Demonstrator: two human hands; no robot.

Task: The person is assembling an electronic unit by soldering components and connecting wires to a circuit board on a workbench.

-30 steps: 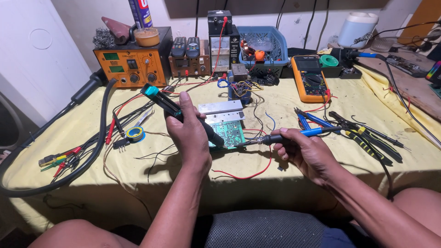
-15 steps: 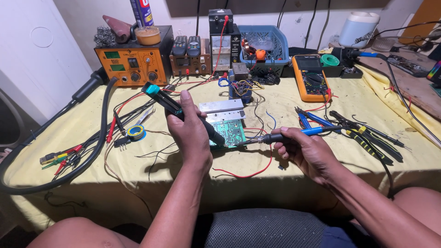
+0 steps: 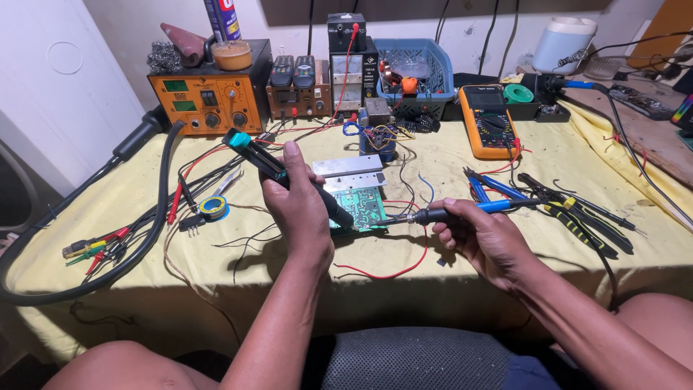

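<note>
Head view: we see a yellow cloth-covered table (image 3: 447, 271) crowded with gear. At the back sits an orange station box (image 3: 202, 97), with a blue basket (image 3: 411, 65) and a yellow multimeter (image 3: 494, 119) to its right. A thick black hose (image 3: 155, 209) loops along the left side. Near the middle lies a green circuit board (image 3: 364, 206), with a metal heatsink (image 3: 348, 166) just behind it. Our left hand (image 3: 296, 206) is closed around a black and teal desoldering pump (image 3: 278, 166), tip down at the board's left edge. Our right hand (image 3: 487, 235) grips a blue-handled soldering iron (image 3: 462, 211), tip at the board's right edge. Pliers (image 3: 570, 217) lie to the right. A small solder roll (image 3: 214, 207) sits left.
</note>
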